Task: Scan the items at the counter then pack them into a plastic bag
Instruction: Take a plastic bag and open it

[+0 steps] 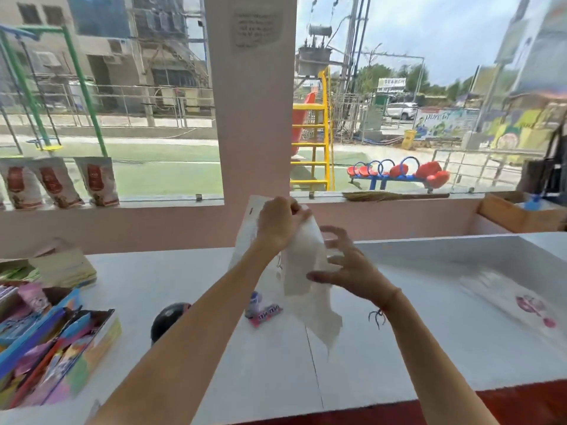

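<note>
A white plastic bag (pixel 310 289) hangs above the white counter (pixel 214 348). My left hand (pixel 277 223) pinches its top edge. My right hand (pixel 349 265) is beside the bag's right side with fingers spread, touching the plastic. Under the bag on the counter lie a small white bottle with a blue label (pixel 254 303) and a pink packet (pixel 267 315). A black rounded scanner (pixel 167 320) sits on the counter, partly hidden by my left forearm.
Open boxes of colourful packets (pixel 52 348) fill the counter's left. Several brown pouches (pixel 58 182) lean on the window sill. More plastic bags (pixel 509 296) lie at the right. A cardboard box (pixel 515 214) stands at the far right, with a broom (pixel 392 196) on the sill.
</note>
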`<state>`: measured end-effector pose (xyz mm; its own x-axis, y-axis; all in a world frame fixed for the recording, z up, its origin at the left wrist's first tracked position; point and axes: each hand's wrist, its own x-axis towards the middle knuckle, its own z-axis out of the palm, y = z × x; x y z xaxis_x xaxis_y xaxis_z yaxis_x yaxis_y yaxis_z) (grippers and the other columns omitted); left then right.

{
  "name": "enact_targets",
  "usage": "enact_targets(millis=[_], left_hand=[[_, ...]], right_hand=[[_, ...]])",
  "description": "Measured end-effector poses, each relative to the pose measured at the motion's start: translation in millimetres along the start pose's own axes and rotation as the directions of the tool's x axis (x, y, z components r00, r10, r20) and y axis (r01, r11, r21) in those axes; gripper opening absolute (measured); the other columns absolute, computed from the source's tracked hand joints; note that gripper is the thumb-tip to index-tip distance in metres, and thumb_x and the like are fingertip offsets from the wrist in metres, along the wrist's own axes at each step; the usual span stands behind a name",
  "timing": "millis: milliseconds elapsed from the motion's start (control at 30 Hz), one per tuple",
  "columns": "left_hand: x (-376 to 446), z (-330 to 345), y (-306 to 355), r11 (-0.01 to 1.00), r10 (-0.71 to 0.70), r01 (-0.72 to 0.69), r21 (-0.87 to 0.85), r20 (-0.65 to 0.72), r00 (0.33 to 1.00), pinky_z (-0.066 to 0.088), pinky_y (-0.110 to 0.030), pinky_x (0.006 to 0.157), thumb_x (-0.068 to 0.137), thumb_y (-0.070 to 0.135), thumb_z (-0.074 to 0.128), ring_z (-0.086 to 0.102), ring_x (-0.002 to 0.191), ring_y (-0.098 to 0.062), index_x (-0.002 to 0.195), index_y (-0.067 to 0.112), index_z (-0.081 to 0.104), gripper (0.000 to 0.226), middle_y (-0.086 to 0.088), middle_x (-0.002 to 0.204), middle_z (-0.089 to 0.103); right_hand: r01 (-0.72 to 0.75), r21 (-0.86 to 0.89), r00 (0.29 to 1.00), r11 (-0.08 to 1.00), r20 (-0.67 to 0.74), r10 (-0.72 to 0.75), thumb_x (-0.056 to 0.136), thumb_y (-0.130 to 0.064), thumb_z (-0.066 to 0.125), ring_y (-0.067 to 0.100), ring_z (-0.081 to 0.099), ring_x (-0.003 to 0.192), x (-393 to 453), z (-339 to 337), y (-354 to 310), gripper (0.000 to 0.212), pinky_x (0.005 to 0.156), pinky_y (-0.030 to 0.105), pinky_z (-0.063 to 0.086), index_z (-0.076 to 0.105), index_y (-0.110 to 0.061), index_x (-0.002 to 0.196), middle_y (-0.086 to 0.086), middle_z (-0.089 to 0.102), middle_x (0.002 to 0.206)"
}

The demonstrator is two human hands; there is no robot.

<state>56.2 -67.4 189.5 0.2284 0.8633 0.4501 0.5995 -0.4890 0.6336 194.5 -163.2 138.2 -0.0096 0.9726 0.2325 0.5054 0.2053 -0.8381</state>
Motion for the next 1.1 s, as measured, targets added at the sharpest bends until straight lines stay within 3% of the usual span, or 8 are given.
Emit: enact_targets(millis=[100,167,267,500,633,767,933,1100], left_hand=[[54.4,14.8,-1.7,0.997,-0.052,0.050,-0.057,-0.027,0.998,0.041,-0.027,0.065,0.082,0.033,0.069,0.058,0.068,-0.021,0.085,0.001,0.073,0.032,-0.014,0.086,0.074],[81.5,18.4,-6.9,0.988,-0.107,0.107,-0.107,0.006,0.994,0.040,-0.028,0.065,0.082,0.033,0.070,0.058,0.071,-0.023,0.080,0.000,0.072,0.033,-0.014,0.079,0.070],[114.1,20.5,-17.2,0.956,-0.182,0.207,-0.208,0.133,0.974,0.037,-0.028,0.059,0.084,0.032,0.067,0.049,0.065,-0.020,0.075,-0.001,0.069,0.034,-0.013,0.071,0.058],[159.3,18.8,-51.5,0.937,-0.261,0.310,-0.160,0.266,0.928,0.031,-0.016,0.041,0.082,0.036,0.069,0.033,0.050,-0.013,0.050,0.017,0.040,0.048,0.000,0.055,0.036],[173.1,13.0,-55.1,0.975,-0.173,0.189,-0.118,0.129,0.976,0.034,-0.023,0.052,0.073,0.073,0.050,0.039,0.052,-0.014,0.052,0.022,0.036,0.057,0.006,0.054,0.038],[169.8,16.8,-60.4,0.987,-0.080,0.131,-0.091,0.427,0.901,0.041,-0.013,0.048,0.061,0.076,0.058,0.056,0.056,-0.010,0.076,0.016,0.068,0.063,0.005,0.064,0.062],[189.8,15.7,-79.9,0.987,-0.033,0.023,-0.159,-0.062,0.998,0.060,-0.033,0.062,0.084,0.032,0.068,0.071,0.067,-0.029,0.116,0.002,0.064,0.044,-0.017,0.089,0.074],[210.8,1.1,-90.2,0.979,0.159,-0.157,-0.131,0.008,0.987,0.045,-0.007,0.046,0.088,0.025,0.064,0.056,0.056,-0.010,0.110,0.007,0.070,0.029,-0.012,0.086,0.071]], right_hand=[[0.119,-0.033,0.971,0.992,-0.204,-0.123,0.075,-0.015,0.081,-0.010,0.063,0.068,40.4,-35.8,8.5,0.022,0.066,0.013,0.050,0.072,-0.030,0.088,-0.017,0.073,0.077],[0.158,0.024,0.951,0.987,-0.274,-0.146,0.076,-0.020,0.080,-0.003,0.059,0.057,63.7,-50.1,11.8,0.006,0.058,0.016,0.049,0.077,-0.022,0.070,-0.007,0.074,0.064],[0.112,0.038,0.949,0.993,-0.301,-0.095,0.066,-0.034,0.085,0.018,0.056,0.059,102.8,-64.7,13.5,0.044,0.057,0.029,0.044,0.067,0.006,0.068,0.027,0.067,0.071],[-0.036,0.320,0.997,0.947,-0.055,0.056,0.074,-0.019,0.077,0.028,0.065,0.074,167.3,-80.8,8.4,0.043,0.069,0.035,0.056,0.064,0.019,0.091,0.023,0.069,0.085],[-0.059,0.239,0.963,0.969,-0.241,0.118,0.075,-0.017,0.081,0.035,0.067,0.074,197.2,-76.8,8.8,0.028,0.077,0.050,0.057,0.068,0.007,0.083,0.032,0.071,0.092],[-0.062,0.191,0.920,0.980,-0.370,0.130,0.073,-0.020,0.082,0.040,0.071,0.074,223.5,-67.0,11.5,0.022,0.071,0.050,0.059,0.063,-0.009,0.071,0.022,0.073,0.084],[-0.091,-0.168,0.870,0.982,-0.494,-0.004,0.071,-0.034,0.081,0.018,0.055,0.066,255.4,-57.4,21.0,0.030,0.059,0.029,0.044,0.057,-0.016,0.067,0.003,0.064,0.073],[-0.033,-0.142,0.926,0.989,-0.377,-0.023,0.078,-0.024,0.077,0.022,0.060,0.071,271.8,-70.4,29.7,0.032,0.058,0.027,0.052,0.050,-0.016,0.092,0.005,0.060,0.088]])
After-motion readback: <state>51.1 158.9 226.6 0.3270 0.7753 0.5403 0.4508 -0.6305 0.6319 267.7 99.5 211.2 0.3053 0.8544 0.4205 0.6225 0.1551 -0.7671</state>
